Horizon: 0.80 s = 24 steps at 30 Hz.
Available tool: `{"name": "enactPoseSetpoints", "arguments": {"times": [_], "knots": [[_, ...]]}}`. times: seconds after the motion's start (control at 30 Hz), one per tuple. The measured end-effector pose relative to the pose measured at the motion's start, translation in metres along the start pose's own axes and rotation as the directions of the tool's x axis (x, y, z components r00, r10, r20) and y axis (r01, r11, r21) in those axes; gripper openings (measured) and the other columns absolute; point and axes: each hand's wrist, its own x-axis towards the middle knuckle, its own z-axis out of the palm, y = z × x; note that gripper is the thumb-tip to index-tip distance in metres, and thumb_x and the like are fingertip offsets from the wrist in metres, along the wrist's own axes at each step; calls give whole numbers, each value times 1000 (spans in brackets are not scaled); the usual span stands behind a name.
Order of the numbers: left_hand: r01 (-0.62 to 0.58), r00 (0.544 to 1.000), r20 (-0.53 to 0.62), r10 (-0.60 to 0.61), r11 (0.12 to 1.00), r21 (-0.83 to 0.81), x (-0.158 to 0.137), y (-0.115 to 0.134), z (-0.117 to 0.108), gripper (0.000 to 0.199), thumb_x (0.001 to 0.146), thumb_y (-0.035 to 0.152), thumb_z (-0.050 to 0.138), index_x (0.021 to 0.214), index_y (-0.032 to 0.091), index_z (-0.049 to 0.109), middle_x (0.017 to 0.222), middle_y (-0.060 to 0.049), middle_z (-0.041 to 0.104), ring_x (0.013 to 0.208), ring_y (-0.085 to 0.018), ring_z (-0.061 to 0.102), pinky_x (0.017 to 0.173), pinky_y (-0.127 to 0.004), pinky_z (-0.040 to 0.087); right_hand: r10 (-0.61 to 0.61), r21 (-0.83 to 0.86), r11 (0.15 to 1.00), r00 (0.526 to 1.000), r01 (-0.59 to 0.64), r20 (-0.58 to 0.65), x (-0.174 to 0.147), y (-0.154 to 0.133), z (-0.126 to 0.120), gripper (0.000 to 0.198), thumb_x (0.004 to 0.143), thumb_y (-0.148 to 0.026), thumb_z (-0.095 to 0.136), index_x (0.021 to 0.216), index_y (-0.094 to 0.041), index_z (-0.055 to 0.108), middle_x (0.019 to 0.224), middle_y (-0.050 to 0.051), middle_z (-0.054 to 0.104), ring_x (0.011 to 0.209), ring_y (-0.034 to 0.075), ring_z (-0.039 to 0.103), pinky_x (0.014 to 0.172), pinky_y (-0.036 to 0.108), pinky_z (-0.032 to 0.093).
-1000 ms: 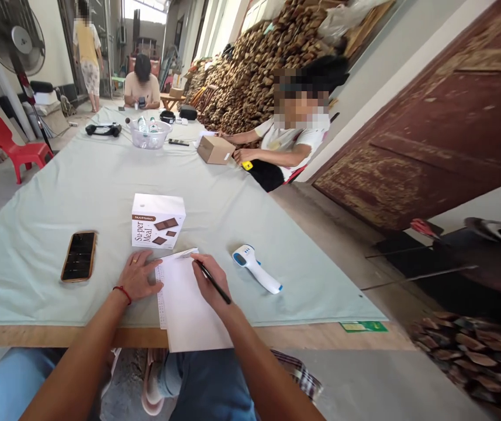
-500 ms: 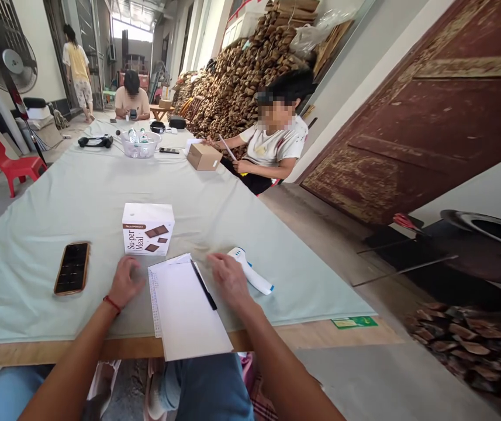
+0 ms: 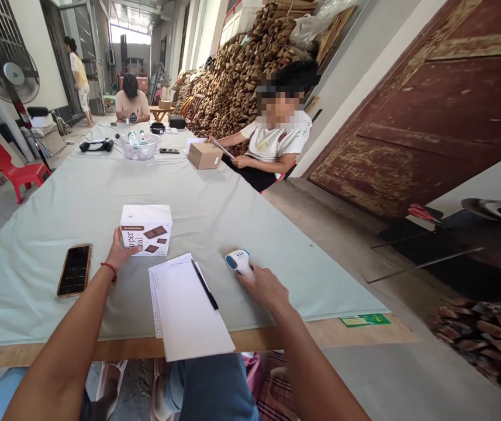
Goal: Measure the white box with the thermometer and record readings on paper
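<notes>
My left hand (image 3: 121,248) is at the lower left corner of a white box (image 3: 158,234) with brown bars pictured on it. Its fingers lie along the box's side and the thumb crosses the front, covering some lettering. Closed round the handle of a white and blue infrared thermometer (image 3: 238,260) is my right hand (image 3: 264,285); the thermometer's head points away to the upper left. Between my forearms lie white sheets of paper (image 3: 189,316), with a black pen (image 3: 205,285) along their right side.
A phone (image 3: 73,270) lies left of my left hand on the cloth-covered table (image 3: 26,275). Farther up are a cardboard box (image 3: 205,155) and a clear basin of bottles (image 3: 140,147). One person sits at the right edge, another at the far end.
My left hand has moved up onto the white box. My right hand has shifted right and taken hold of the thermometer, whose head has turned. The standing person at the back has turned.
</notes>
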Motion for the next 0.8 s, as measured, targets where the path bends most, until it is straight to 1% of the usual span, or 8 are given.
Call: {"name": "enactPoseSetpoints", "arguments": {"times": [0.07, 0.2, 0.3, 0.37, 0.5, 0.63, 0.73, 0.8], "knots": [[88, 996, 22, -85, 986, -143, 2, 5, 3, 90, 52, 35, 88, 129, 18, 43, 124, -14, 62, 110, -28, 62, 93, -44, 51, 35, 77, 996, 999, -35, -2, -1, -2, 0, 40, 84, -40, 49, 113, -17, 64, 107, 17, 66, 98, 32, 64, 76, 40, 48], [142, 990, 29, -139, 972, -185, 1, 12, 8, 77, 49, 34, 89, 115, 18, 53, 111, -11, 67, 104, -27, 63, 91, -45, 51, 49, 399, 917, 989, 12, -141, -13, -21, -1, 40, 74, -38, 56, 108, -19, 66, 104, 14, 69, 90, 28, 64, 74, 37, 47], [148, 982, -90, -168, 969, -199, -2, 15, 10, 73, 49, 35, 88, 111, 18, 54, 112, -9, 67, 105, -25, 63, 93, -43, 50, -12, 738, 656, 980, 158, -199, -37, -51, -8, 43, 68, -45, 60, 102, -20, 65, 90, 7, 70, 79, 24, 62, 70, 33, 47], [159, 966, -165, -199, 960, -230, -7, 18, 11, 70, 51, 39, 87, 110, 18, 55, 113, -9, 66, 105, -25, 63, 93, -43, 50, -63, 867, 472, 987, 159, -146, -58, -75, -15, 36, 66, -45, 61, 91, -20, 65, 71, 1, 65, 65, 19, 57, 62, 30, 44], [146, 941, -242, -238, 928, -344, -29, 24, 10, 63, 59, 51, 82, 106, 17, 58, 113, -11, 68, 105, -26, 64, 93, -42, 50, -233, 972, 217, 972, 93, -41, -95, -120, -23, 21, 69, -40, 62, 62, -21, 55, 54, -3, 52, 54, 13, 46, 55, 26, 37], [105, 947, -263, -184, 951, -289, -58, 27, 6, 63, 66, 60, 74, 108, 14, 62, 111, -12, 70, 102, -26, 65, 90, -39, 51, -365, 999, 19, 930, 45, -35, -115, -159, -18, 25, 71, -41, 65, 63, -20, 55, 55, -3, 52, 54, 12, 46, 57, 27, 38], [108, 957, -248, -147, 980, -165, -72, 23, 1, 64, 67, 64, 71, 105, 13, 65, 102, -11, 72, 95, -27, 66, 83, -39, 53, -403, 999, -46, 915, 1, -19, -119, -181, -12, 26, 74, -42, 64, 64, -20, 54, 55, -4, 51, 53, 12, 44, 57, 27, 37], [89, 962, -249, -110, 992, -94, -76, 18, 0, 63, 69, 65, 68, 106, 14, 66, 99, -11, 73, 93, -28, 66, 81, -39, 53, -394, 999, -40, 919, -7, -9, -117, -192, -10, 27, 74, -43, 64, 63, -21, 52, 54, -4, 50, 53, 12, 43, 57, 27, 36]]}}
